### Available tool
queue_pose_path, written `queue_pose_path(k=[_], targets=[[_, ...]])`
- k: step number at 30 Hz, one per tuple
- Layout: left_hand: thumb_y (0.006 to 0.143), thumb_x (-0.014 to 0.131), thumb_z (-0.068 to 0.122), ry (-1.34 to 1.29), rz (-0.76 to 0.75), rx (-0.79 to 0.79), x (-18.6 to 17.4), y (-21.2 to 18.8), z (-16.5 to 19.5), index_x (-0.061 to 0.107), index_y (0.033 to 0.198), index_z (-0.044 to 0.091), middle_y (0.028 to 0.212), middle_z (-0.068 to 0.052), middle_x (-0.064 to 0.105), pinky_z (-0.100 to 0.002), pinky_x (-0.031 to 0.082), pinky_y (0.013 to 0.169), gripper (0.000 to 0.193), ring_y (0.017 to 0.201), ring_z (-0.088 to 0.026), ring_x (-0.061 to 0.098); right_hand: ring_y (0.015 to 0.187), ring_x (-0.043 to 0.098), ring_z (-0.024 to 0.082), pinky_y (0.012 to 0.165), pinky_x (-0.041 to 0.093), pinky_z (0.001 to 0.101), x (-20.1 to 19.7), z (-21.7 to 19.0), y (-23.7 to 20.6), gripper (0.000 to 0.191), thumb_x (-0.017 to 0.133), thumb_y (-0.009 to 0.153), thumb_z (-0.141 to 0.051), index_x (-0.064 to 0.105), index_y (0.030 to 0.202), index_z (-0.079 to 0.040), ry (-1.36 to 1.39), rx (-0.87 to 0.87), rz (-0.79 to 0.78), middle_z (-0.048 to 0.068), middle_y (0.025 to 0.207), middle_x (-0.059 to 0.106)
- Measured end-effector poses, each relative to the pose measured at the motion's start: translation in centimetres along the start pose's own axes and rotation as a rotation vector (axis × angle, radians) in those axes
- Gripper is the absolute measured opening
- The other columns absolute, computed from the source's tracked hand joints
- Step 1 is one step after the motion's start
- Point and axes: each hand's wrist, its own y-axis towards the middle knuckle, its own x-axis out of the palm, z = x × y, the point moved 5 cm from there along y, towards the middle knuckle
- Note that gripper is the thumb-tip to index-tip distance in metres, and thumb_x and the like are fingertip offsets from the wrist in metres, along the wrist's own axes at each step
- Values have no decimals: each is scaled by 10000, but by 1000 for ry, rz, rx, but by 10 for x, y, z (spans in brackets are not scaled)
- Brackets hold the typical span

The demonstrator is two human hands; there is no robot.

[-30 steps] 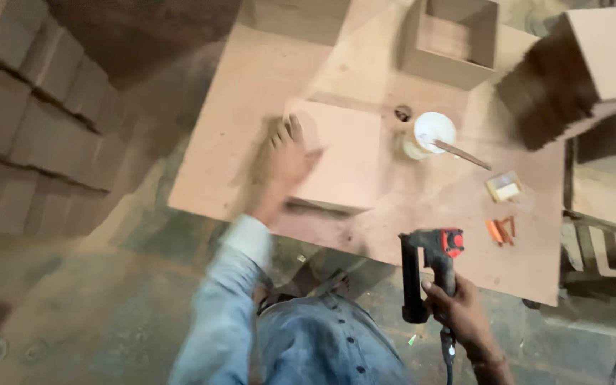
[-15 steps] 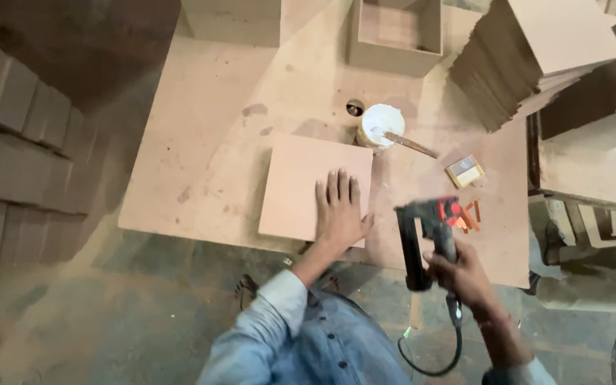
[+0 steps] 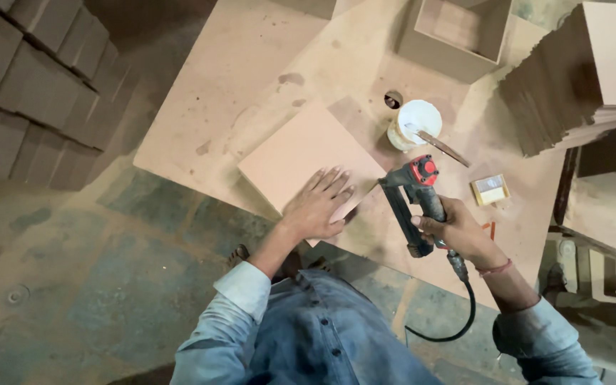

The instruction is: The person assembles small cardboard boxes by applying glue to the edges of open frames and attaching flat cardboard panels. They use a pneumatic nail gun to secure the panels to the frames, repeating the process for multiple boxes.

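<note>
The left hand lies flat on the near corner of a square board, its fingers spread and pressed down on the face. The board rests on the desk, with its near corner under the palm and close to the desk's near edge.

The right hand is wrapped around the handle of a pneumatic nail gun; the fingers are curled tight about the grip, and whether one sits on the trigger cannot be told. The gun hangs just beyond the left fingertips, at the board's right corner, with its black hose trailing down towards the floor.

Past the gun's red cap stands a white pot with a stick laid across it, and to the right of the right-hand fingers lies a small yellow block. An open box and a stack of boards sit well beyond both hands.

To do this step well, it seems wise to keep the left palm's weight even so the board does not slide, to draw the spread fingertips clear of the gun's nose, and to set the nose square and firm before firing.
</note>
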Motion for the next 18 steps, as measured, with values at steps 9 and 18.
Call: queue_pose_path(k=[9,18], targets=[[725,673,382,19,10,16,-2,0,-2,584,1402,55,1578,-198,421,-513,184,1252,757,1518,-361,296,535,551,118,478,414,288,-1,4,4,394,784,841,-171,679,1184,-9,-19,44,4,19,628,569],[749,678,404,21,37,28,-11,0,0,590,1404,62,1570,-206,435,-512,185,1262,744,1518,-365,307,547,560,115,482,428,283,3,3,4,354,778,865,-163,663,1139,29,-84,35,-19,25,647,588]])
